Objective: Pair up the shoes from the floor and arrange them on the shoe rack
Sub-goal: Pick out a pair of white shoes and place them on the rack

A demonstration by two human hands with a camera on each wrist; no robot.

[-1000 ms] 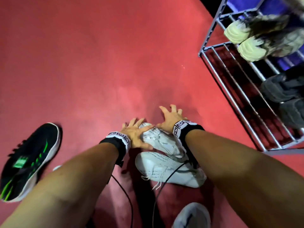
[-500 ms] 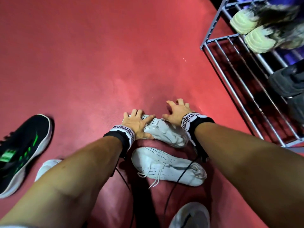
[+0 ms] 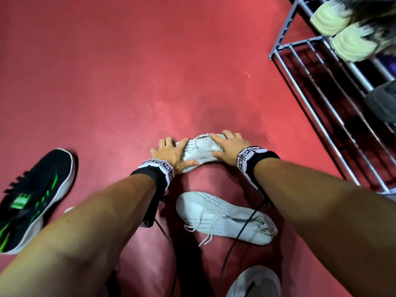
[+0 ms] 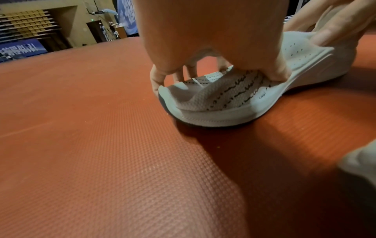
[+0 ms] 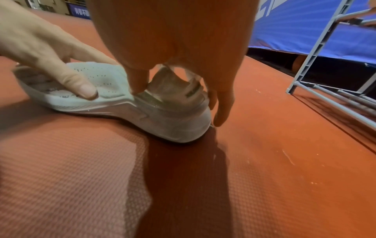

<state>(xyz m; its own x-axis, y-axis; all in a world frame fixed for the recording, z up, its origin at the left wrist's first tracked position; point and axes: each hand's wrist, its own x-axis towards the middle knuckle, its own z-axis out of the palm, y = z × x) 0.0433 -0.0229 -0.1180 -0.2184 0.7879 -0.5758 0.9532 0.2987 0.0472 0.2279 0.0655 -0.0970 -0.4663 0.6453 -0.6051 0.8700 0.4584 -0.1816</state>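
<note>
On red floor [image 3: 128,82]: two white shoes [image 3: 199,150], two hands [image 3: 171,153].

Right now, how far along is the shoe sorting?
Done: a pale yellow pair sits on the rack. In hand: left hand and right hand grip one white shoe. Left: its mate and the black-green shoe lie on the floor.
</note>
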